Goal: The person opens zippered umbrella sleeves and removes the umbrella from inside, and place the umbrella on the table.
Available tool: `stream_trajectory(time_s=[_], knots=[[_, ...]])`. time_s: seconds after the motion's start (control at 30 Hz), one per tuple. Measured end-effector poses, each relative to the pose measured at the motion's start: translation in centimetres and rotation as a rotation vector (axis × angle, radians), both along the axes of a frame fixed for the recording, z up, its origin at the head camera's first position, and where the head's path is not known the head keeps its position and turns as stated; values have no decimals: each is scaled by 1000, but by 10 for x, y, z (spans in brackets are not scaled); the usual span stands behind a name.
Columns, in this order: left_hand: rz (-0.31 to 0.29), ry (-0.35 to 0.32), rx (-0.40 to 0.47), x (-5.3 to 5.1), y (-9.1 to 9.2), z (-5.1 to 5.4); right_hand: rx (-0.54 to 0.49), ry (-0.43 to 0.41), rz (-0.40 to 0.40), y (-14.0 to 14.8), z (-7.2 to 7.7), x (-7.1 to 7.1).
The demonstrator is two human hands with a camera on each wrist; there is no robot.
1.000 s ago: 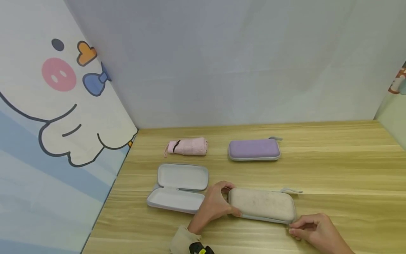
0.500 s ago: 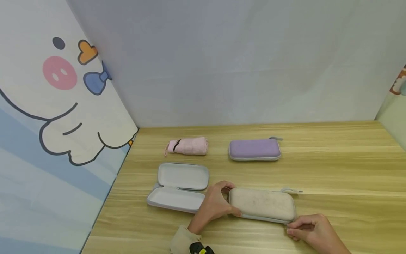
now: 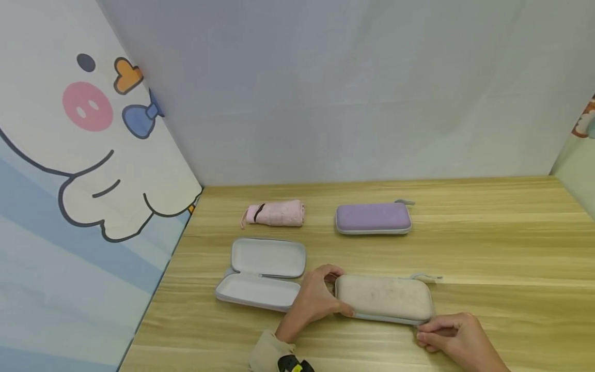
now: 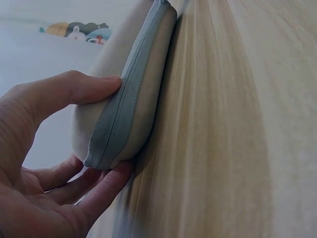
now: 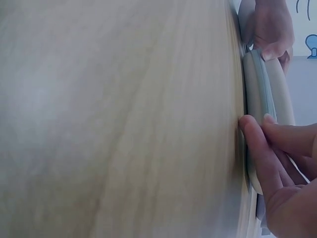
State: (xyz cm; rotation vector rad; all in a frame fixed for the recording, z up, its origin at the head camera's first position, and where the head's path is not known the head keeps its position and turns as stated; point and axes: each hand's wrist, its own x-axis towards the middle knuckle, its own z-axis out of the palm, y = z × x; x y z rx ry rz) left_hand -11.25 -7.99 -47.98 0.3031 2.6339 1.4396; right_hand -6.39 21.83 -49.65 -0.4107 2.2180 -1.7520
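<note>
A beige zippered hard case lies flat on the wooden table. Its left end is gripped by my left hand, thumb on the near side and fingers round the far side. In the left wrist view the grey-blue zipper band shows joined along that end. At the near right corner, my right hand pinches the zipper pull between thumb and forefinger. The fingertips mostly hide the pull. The right wrist view has my right thumb and fingers close against the case's zipper band.
An unzipped case with a pale interior lies spread at the left, partly behind my left hand. Farther back are a rolled pink compact umbrella and a closed purple case. A pale wall stands behind the table.
My right hand has slid slightly left along the near edge of the beige case with the zipper pull. The left hand keeps its grip in place.
</note>
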Motion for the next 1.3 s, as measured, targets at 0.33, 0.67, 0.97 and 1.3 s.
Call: stream_trajectory(time_s=[0.33, 0.67, 0.97, 1.3], knots=[[7, -21, 12, 1, 0, 1, 9, 21, -47, -6, 3, 5], [4, -6, -8, 2, 0, 1, 43, 10, -69, -15, 4, 6], [15, 6, -11, 3, 1, 1, 62, -3, -131, -22, 5, 9], [14, -4, -2, 3, 1, 1, 78, 20, -187, -31, 4, 12]])
